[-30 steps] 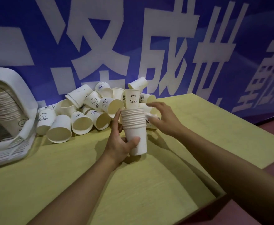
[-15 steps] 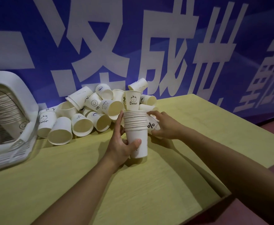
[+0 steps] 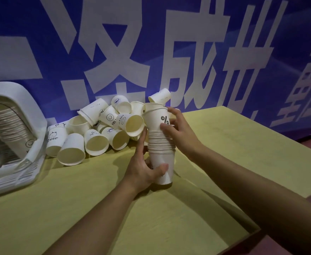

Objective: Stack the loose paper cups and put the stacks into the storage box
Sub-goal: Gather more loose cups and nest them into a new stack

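Newly added white "%" cup (image 3: pixel 157 120) tops ribbed-rimmed stack (image 3: pixel 161 153).

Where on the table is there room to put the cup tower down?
Bare yellow wooden table lies right of the white paper cup stack, and between the arms toward the near edge. Crowded: the heap of loose white paper cups beside the white plastic storage box.

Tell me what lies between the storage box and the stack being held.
In the head view, the heap of loose paper cups on their sides lies on the table between the storage box and the stack, held by the left hand.
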Demonstrator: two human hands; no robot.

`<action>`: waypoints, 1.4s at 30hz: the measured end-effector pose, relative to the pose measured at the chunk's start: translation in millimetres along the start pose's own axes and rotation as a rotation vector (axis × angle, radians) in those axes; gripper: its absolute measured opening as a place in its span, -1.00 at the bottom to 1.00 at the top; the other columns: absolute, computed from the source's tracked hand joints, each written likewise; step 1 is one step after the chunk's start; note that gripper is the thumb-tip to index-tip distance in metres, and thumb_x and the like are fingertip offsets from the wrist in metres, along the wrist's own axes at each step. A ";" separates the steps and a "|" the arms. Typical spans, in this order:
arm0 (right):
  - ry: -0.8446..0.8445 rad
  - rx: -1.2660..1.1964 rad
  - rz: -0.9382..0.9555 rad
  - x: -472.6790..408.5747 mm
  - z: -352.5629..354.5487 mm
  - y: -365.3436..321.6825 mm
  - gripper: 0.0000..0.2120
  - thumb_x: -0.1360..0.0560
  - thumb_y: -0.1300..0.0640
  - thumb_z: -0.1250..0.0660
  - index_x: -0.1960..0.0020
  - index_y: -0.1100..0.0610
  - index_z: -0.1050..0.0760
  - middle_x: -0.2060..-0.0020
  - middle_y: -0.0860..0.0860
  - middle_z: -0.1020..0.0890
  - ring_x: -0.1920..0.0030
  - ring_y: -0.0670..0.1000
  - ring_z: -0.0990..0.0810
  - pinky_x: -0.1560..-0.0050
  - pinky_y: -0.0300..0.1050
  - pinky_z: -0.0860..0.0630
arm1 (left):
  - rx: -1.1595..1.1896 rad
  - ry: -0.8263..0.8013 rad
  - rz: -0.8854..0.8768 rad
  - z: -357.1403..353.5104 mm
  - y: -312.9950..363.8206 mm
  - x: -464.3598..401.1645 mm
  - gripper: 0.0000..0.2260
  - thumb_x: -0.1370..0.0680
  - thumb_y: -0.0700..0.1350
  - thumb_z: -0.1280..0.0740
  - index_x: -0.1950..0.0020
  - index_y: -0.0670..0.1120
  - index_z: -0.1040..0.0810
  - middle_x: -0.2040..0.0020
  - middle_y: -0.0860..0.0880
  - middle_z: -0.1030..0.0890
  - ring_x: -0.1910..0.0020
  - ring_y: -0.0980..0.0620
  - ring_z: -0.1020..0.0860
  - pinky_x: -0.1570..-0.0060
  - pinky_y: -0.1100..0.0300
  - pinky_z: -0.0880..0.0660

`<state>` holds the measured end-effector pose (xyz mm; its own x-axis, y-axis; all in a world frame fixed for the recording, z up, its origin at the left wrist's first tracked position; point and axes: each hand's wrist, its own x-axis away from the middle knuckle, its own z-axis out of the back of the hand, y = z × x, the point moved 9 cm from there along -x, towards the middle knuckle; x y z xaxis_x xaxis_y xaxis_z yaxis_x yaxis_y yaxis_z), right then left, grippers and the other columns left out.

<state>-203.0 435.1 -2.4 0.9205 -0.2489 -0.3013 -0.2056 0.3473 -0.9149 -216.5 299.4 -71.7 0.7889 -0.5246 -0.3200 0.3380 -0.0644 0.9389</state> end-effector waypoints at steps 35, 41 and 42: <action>-0.011 1.230 0.029 -101.9 62.3 95.1 -0.27 -0.39 0.04 -0.54 -0.46 0.01 -0.29 -0.33 0.05 -0.46 -0.30 0.12 -0.45 -0.28 0.12 -0.46 | 0.093 0.048 0.045 7.3 -5.9 -4.4 0.02 -0.21 0.10 -0.55 -0.54 0.44 -0.07 -0.36 0.05 -0.48 -0.08 0.30 -0.62 0.01 0.14 -0.63; 0.191 0.634 -0.019 -76.8 92.5 81.7 -0.35 -0.39 0.13 -0.55 -0.39 0.01 -0.34 -0.26 0.03 -0.45 -0.12 0.04 -0.54 -0.03 -0.14 -0.60 | 0.046 0.034 0.025 6.0 -4.2 -4.7 0.02 -0.21 0.14 -0.53 -0.55 0.40 -0.05 -0.38 0.04 -0.46 -0.07 0.36 -0.60 0.10 0.29 -0.60; 0.235 0.526 -0.011 -69.7 97.7 75.2 -0.37 -0.40 0.15 -0.54 -0.39 0.02 -0.34 -0.23 0.03 -0.44 -0.10 0.04 -0.56 0.03 -0.21 -0.60 | 0.038 0.028 0.027 5.1 -3.7 -4.2 0.02 -0.21 0.15 -0.52 -0.57 0.38 -0.05 -0.38 0.05 -0.45 -0.06 0.38 -0.59 0.11 0.31 -0.60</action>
<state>-250.1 566.9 -24.0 0.8105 -0.4284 -0.3995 0.0516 0.7315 -0.6798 -223.8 297.6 -73.2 0.8114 -0.5029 -0.2978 0.2975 -0.0831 0.9511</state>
